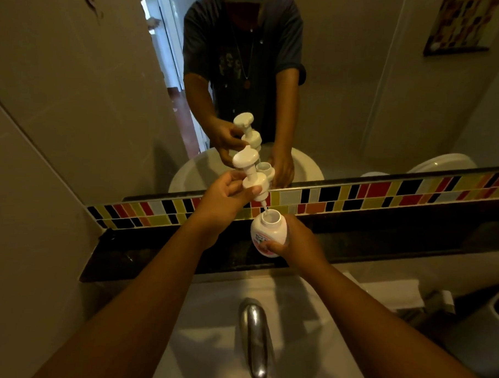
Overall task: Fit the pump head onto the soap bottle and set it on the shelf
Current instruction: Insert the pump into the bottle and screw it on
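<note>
Head view: one camera, sink and mirror ahead.
Left hand [222, 199]: fingers pinching the pump head [250, 174] at its collar, tilted, dip tube tip just at the bottle mouth.
Right hand [290, 242]: wrapped round the soap bottle [268, 232], held upright above the dark shelf [154, 256], in front of the tile strip [385, 194].
Handling: light rigid plastic, likely slick if soapy; thin tube bends easily (guide it in straight). Grip bottle at body, pump at collar, not nozzle.
Count: one bottle, one pump head, one faucet [254, 340]; mirror [361, 93] doubles them, ignore reflections.
Status: pump not seated yet.
</note>
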